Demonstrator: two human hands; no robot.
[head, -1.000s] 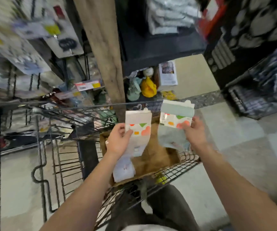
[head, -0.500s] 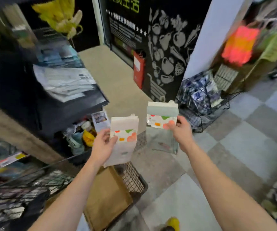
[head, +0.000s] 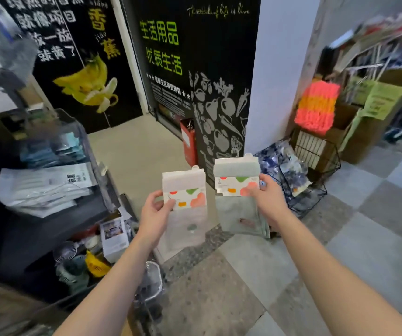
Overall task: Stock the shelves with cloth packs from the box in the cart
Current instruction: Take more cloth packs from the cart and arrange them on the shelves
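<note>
My left hand grips a white cloth pack by its left edge; the pack has a paper band with red, green and orange shapes. My right hand holds a pale green cloth pack with the same band, thumb on the band's right end. Both packs hang upright side by side in front of me, over the floor. The cart and its box are almost out of view; only a bit of cart wire shows at the bottom.
A dark shelf unit on the left carries flat white packs and small fans below. Ahead stands a black printed wall with a red extinguisher box. A wire basket with blue bags sits right of a white pillar.
My view has swung right and up, away from the cart and box toward the wall and pillar. Both hands keep their packs, held at the same height.
</note>
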